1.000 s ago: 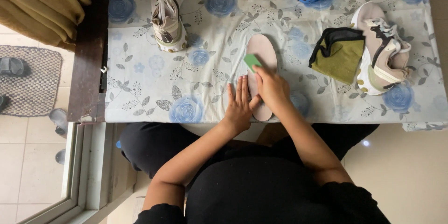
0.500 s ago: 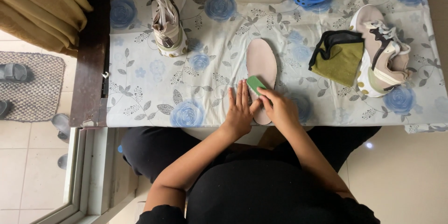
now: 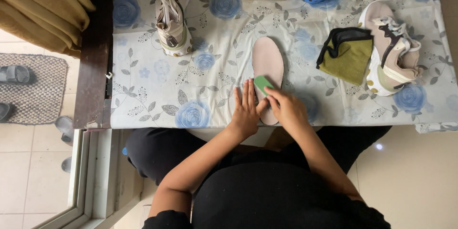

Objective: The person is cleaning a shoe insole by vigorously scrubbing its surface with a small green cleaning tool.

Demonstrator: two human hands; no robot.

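Your left hand (image 3: 247, 109) lies flat, fingers spread, pinning the pink insole (image 3: 267, 64) to the tablecloth (image 3: 157, 90). Your right hand (image 3: 286, 107) pinches the green sponge (image 3: 263, 85) against it.

Left hand (image 3: 246, 110): flat, palm down, fingers straight and together, pointing toward 12 o'clock.
Right hand (image 3: 286, 107): curled, fingers bent and pinched closed, knuckles up, just beside the left hand at its 3 o'clock.
Forearms: bare; left runs in from 7 o'clock, right from 5 o'clock.
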